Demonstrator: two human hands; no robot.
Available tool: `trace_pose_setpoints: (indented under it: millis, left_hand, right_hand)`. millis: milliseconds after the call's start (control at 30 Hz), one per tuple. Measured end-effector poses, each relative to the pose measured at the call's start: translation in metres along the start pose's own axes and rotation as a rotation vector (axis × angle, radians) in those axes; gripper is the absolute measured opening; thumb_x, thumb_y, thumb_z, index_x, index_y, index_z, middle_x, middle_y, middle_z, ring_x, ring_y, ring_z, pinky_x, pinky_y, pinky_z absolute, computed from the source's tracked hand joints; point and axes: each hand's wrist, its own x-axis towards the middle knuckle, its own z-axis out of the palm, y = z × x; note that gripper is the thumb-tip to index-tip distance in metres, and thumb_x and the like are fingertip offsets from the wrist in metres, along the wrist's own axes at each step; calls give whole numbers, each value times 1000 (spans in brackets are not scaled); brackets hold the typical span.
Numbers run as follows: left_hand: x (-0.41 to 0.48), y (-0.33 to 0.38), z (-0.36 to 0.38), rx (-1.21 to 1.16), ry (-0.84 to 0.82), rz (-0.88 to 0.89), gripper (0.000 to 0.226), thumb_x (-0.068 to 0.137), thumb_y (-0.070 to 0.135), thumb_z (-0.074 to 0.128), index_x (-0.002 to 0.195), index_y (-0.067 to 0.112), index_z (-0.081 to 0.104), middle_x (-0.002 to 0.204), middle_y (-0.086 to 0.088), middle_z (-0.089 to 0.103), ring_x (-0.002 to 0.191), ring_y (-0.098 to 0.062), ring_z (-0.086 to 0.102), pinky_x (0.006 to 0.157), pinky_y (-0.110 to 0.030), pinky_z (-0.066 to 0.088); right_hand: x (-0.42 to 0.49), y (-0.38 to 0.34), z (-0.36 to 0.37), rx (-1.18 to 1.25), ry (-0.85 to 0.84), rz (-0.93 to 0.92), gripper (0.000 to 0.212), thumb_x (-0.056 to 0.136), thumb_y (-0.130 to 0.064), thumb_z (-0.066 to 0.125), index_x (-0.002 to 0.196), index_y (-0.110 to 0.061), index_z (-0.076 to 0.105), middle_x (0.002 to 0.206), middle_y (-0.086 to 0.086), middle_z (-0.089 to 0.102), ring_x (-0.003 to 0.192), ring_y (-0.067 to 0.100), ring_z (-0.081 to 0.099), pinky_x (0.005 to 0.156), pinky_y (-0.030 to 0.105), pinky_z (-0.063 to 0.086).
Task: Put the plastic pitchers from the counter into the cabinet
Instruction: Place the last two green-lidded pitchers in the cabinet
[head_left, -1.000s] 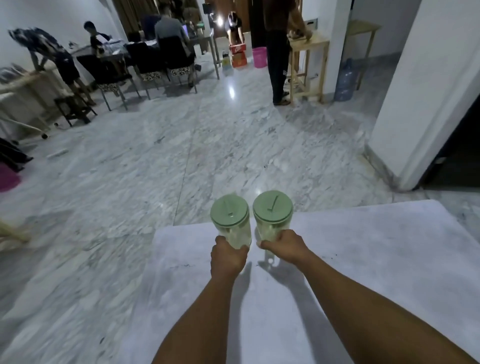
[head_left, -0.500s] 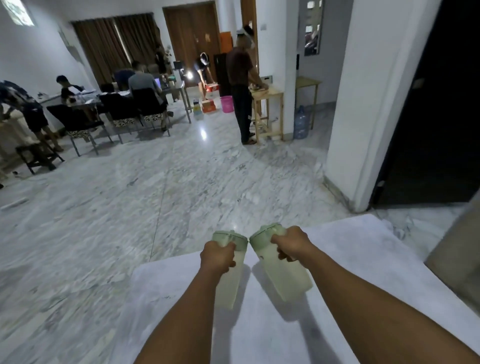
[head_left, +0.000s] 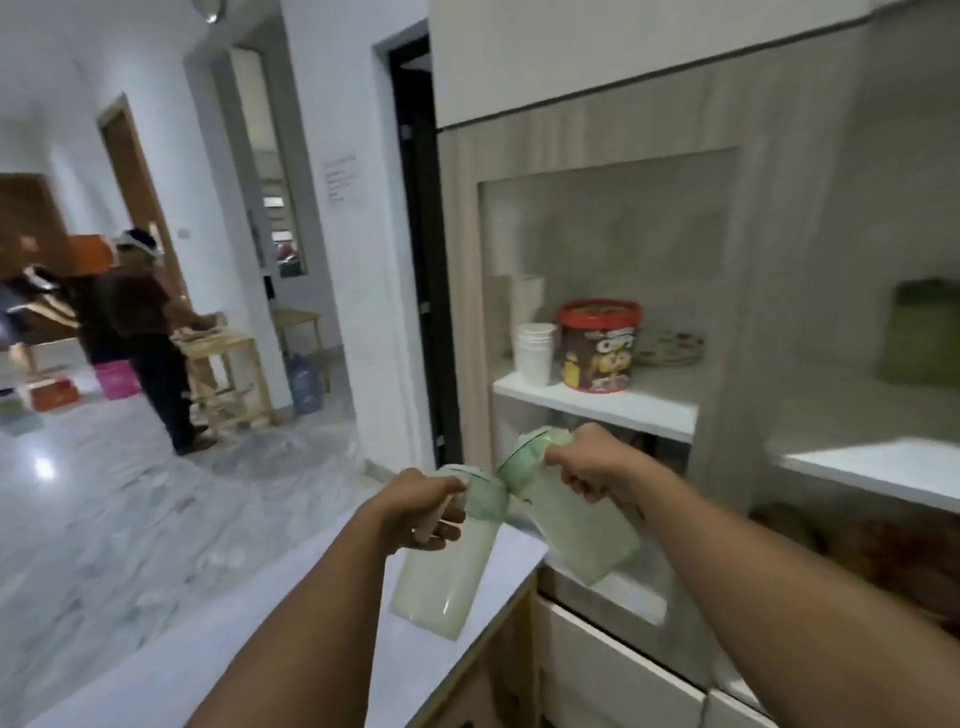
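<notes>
Two pale green plastic pitchers with green lids hang in the air above the white counter (head_left: 322, 613). My left hand (head_left: 421, 512) grips the handle of the left pitcher (head_left: 441, 577), which is nearly upright. My right hand (head_left: 592, 467) holds the right pitcher (head_left: 576, 530) near its lid, tilted with its base toward the right. The two lids touch. Straight ahead is the wooden cabinet (head_left: 737, 249) with an open niche and a white shelf (head_left: 597, 402).
On the shelf stand stacked white paper cups (head_left: 535, 353), a red-lidded chocolate tub (head_left: 598, 345) and a patterned plate (head_left: 670, 348). A green container (head_left: 922, 332) sits in the niche to the right. White drawers (head_left: 613, 670) lie below. A person (head_left: 140, 332) stands at a wooden table at left.
The view has swung right from the marble floor to the cabinet. Both pitchers were lifted off the counter and now hang near its right end, the right one more tilted.
</notes>
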Motion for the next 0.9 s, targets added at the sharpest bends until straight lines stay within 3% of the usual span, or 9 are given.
trace_pose_setpoints:
  millis: [133, 333, 467, 600, 633, 700, 733, 800, 900]
  left_hand:
    - [-1, 76, 121, 149, -367, 37, 25, 95, 33, 61, 101, 9, 64, 73, -6, 64, 66, -21, 63, 66, -30, 51]
    - [-22, 175, 320, 134, -605, 313, 29, 95, 32, 62, 103, 4, 68, 67, -4, 61, 54, -18, 57, 58, -27, 46]
    - [-29, 227, 428, -6, -616, 514, 45, 97, 33, 63, 123, -3, 55, 77, -9, 61, 53, -17, 57, 55, -29, 46]
    - [-13, 266, 525, -105, -600, 611, 32, 98, 45, 56, 111, 16, 55, 99, -8, 64, 85, -22, 62, 73, -31, 50]
    - [-4, 272, 550, -111, -563, 628, 49, 92, 56, 55, 120, 16, 54, 113, -9, 65, 100, -25, 64, 85, -35, 53]
    - [23, 279, 605, -133, -492, 624, 91, 73, 76, 51, 145, 21, 42, 142, -12, 56, 129, -33, 56, 107, -50, 48]
    - [36, 281, 632, -135, -486, 612, 100, 68, 79, 48, 150, 24, 36, 148, -12, 52, 135, -35, 51, 111, -53, 44]
    - [67, 280, 681, -124, -482, 574, 94, 71, 76, 46, 148, 23, 39, 148, -13, 52, 134, -38, 51, 111, -54, 44]
    - [70, 292, 715, -137, -428, 600, 54, 92, 53, 49, 137, 24, 44, 133, -18, 60, 119, -42, 59, 100, -45, 51]
  right_hand:
    - [-71, 53, -142, -42, 156, 118, 16, 83, -16, 61, 75, -7, 52, 59, 12, 48, 39, 18, 39, 44, 23, 31]
    - [-171, 117, -316, -69, 514, 236, 18, 86, -20, 63, 78, -5, 57, 67, 12, 53, 49, 21, 44, 48, 27, 35]
    - [-195, 162, -396, 79, 852, 187, 16, 90, -24, 61, 84, -9, 59, 71, 10, 60, 57, 21, 52, 56, 30, 39]
    - [-177, 212, -460, 287, 1160, 91, 18, 91, -26, 60, 78, -14, 57, 70, 9, 58, 61, 23, 56, 52, 27, 37]
    - [-166, 230, -474, 325, 1220, 80, 18, 88, -31, 62, 86, -13, 62, 77, 12, 62, 68, 27, 61, 54, 27, 42]
    - [-141, 274, -501, 420, 1291, 112, 48, 74, -44, 65, 112, -15, 64, 102, 16, 69, 91, 34, 67, 71, 35, 54]
    - [-129, 298, -512, 475, 1303, 142, 56, 69, -46, 65, 116, -17, 63, 109, 15, 68, 96, 34, 66, 78, 38, 53]
    - [-108, 335, -527, 553, 1273, 166, 45, 71, -35, 63, 110, -14, 65, 105, 12, 69, 90, 29, 64, 77, 39, 51]
    - [-85, 357, -548, 609, 1259, 164, 13, 85, -10, 61, 96, -8, 66, 80, 14, 67, 68, 26, 58, 60, 31, 46]
